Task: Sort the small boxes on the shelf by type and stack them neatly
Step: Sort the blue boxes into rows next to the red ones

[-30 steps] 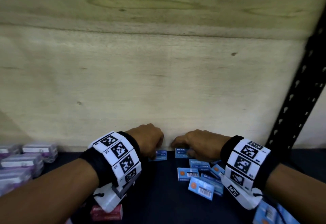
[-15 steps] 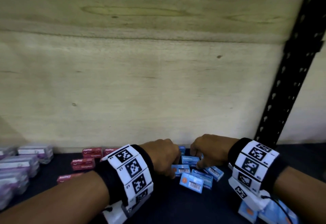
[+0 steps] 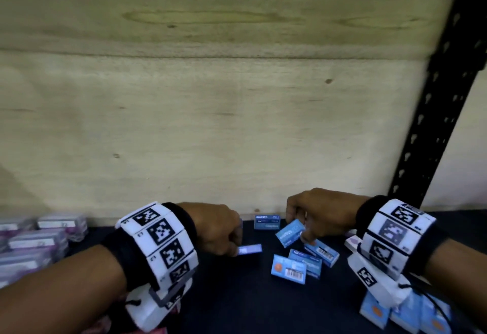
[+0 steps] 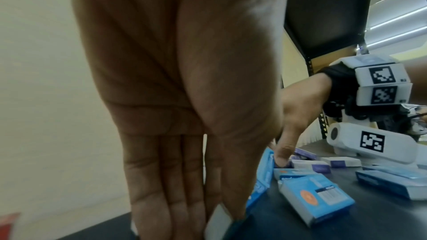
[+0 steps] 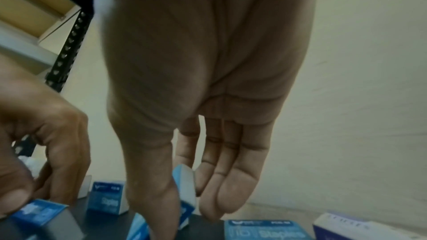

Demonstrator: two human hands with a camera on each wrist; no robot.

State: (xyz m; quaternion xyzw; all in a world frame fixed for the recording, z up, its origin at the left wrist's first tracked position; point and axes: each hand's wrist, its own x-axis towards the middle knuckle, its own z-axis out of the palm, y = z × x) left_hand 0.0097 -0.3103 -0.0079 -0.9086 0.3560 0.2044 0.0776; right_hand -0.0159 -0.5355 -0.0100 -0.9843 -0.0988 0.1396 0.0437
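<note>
Small blue staple boxes lie on the dark shelf [image 3: 237, 294]. One blue box [image 3: 266, 222] stands against the wooden back wall. My left hand [image 3: 232, 244] pinches a small blue box [image 3: 249, 250] just above the shelf; the left wrist view shows its pale end [image 4: 217, 222] between thumb and fingers. My right hand [image 3: 303, 228] pinches a tilted blue box [image 3: 290, 232], lifted over the loose pile [image 3: 303, 265]. The right wrist view shows that box [image 5: 184, 178] between thumb and fingers, with the standing box [image 5: 107, 200] behind it.
Purple boxes [image 3: 39, 239] are stacked at the far left. More blue boxes [image 3: 395, 315] lie at the near right under my wrist, and red boxes [image 3: 158, 331] at the near left. A black shelf post [image 3: 434, 123] rises at the right.
Both hands went from the back wall to the blue pile. Each now holds a blue box; the left has drawn away to the left and the right has lifted its box.
</note>
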